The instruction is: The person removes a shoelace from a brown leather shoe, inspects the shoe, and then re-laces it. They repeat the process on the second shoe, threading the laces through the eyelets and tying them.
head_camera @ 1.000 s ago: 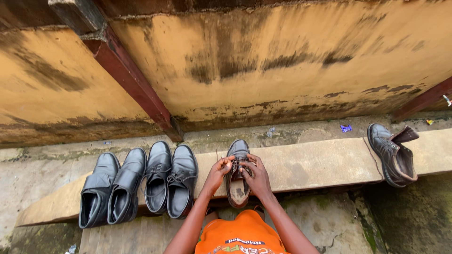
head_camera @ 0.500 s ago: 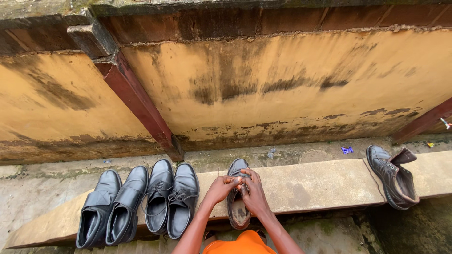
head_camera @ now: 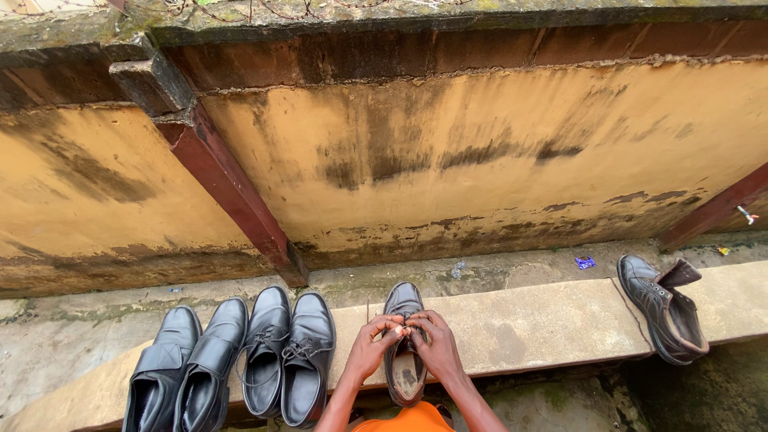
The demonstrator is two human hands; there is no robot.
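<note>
Head view, dark boot (head_camera: 404, 352) on ledge (head_camera: 528, 328), both hands' fingers (head_camera: 390, 323) at laces

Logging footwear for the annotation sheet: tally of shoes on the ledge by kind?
Black slip-on dress shoes: 2
Black lace-up dress shoes: 2
Dark lace-up shoe under left hand and right hand: 1
Dark ankle boot lying tipped at the far right: 1
Total: 6

On the ledge (head_camera: 544, 328), 4 shoes (head_camera: 240, 360) stand in a row at its left end, a boot (head_camera: 402, 344) in the middle, another boot (head_camera: 664, 308) toward its right end, the wall (head_camera: 480, 160) behind.
</note>
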